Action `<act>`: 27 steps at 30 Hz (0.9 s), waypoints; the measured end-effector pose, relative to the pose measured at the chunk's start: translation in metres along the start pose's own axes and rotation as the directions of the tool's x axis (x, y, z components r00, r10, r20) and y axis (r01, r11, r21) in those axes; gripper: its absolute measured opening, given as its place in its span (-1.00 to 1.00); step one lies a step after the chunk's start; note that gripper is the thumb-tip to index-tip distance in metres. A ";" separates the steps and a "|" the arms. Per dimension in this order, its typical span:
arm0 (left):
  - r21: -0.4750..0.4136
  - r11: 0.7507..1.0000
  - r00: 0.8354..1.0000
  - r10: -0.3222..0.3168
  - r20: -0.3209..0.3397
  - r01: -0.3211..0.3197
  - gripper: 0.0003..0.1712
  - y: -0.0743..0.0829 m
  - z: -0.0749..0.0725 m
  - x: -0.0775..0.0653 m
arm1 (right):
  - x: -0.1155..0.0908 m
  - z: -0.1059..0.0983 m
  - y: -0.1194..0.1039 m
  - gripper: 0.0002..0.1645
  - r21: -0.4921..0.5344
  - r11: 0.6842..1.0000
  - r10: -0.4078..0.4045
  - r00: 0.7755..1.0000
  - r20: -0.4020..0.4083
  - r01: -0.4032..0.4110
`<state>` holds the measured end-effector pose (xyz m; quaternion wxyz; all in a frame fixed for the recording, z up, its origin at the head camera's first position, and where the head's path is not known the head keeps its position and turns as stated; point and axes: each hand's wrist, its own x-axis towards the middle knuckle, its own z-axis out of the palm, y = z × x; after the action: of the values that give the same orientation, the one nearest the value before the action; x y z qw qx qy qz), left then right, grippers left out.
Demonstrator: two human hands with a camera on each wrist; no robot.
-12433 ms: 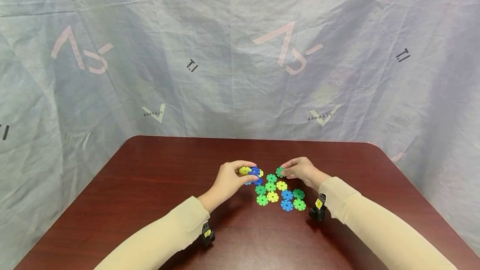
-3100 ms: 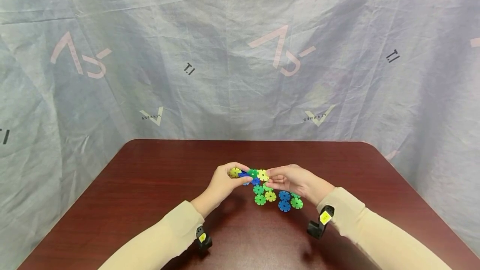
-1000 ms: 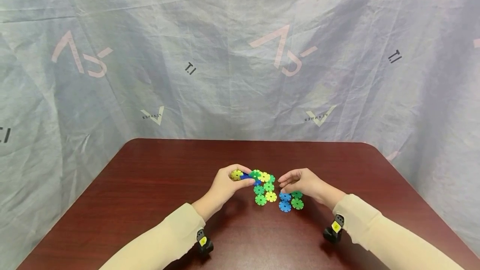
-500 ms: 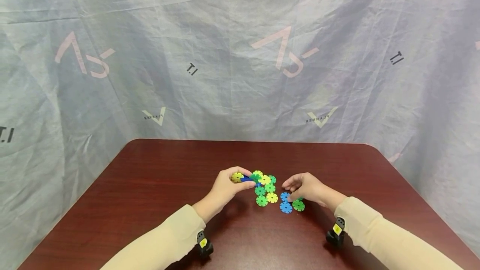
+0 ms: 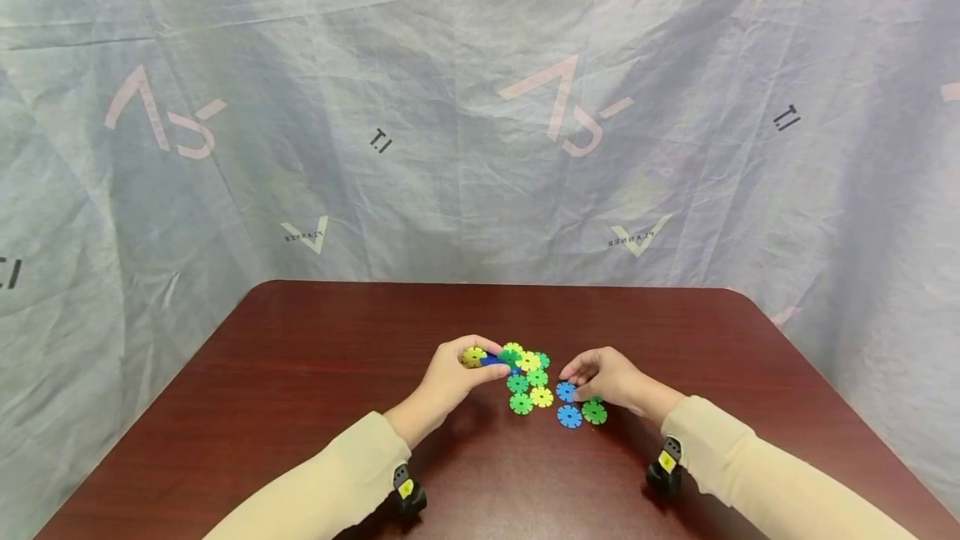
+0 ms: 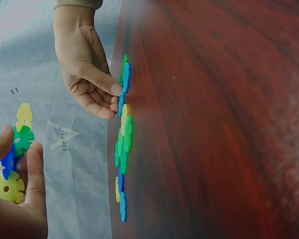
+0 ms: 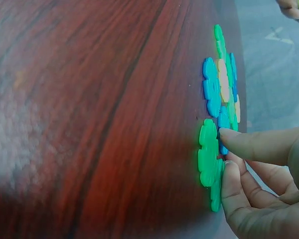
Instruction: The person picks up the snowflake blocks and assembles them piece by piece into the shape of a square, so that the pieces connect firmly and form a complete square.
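My left hand (image 5: 442, 377) pinches a short chain of joined plastic snowflake discs, held up off the table. In the left wrist view the chain runs from a yellow disc (image 6: 7, 188) through a blue one (image 6: 9, 162) and a green one (image 6: 24, 141) to another yellow disc (image 6: 24, 117). Over the right part of the group, my right hand (image 5: 617, 379) has thumb and fingers at opposite edges of a blue disc (image 5: 566, 391). That disc shows partly between the fingertips in the right wrist view, close to the tabletop.
Another blue disc (image 5: 569, 417) and a green disc (image 5: 595, 412) lie just in front of my right hand. Several green and yellow discs, such as this yellow one (image 5: 542, 397), lie left of it. The red-brown table (image 5: 337, 323) ends at a grey cloth (image 5: 450, 190).
A green and a yellow disc have joined the chain in my left hand. My right hand has let go of the yellow one, moved right and nearer, and taken the blue disc.
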<state>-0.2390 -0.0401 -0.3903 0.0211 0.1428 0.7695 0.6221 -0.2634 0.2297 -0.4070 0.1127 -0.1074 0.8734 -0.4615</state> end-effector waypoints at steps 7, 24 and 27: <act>0.003 1.000 1.000 0.011 -0.001 -0.011 -0.70 0.002 0.000 -0.001 | 0.002 0.001 -0.001 -0.73 0.000 1.000 0.014 1.000 0.001 -0.014; -0.001 1.000 1.000 -0.010 -0.005 0.010 -0.73 0.000 -0.001 0.000 | 0.002 -0.002 0.004 -0.86 -0.013 0.999 0.044 0.998 -0.042 -0.044; -0.005 1.000 1.000 -0.007 -0.007 0.007 -0.72 -0.001 -0.001 0.000 | 0.001 -0.002 0.004 -0.86 0.002 0.998 0.068 0.996 -0.065 -0.068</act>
<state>-0.2393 -0.0417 -0.3906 0.0210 0.1377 0.7687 0.6243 -0.2651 0.2330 -0.4097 0.0998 -0.0628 0.8798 -0.4604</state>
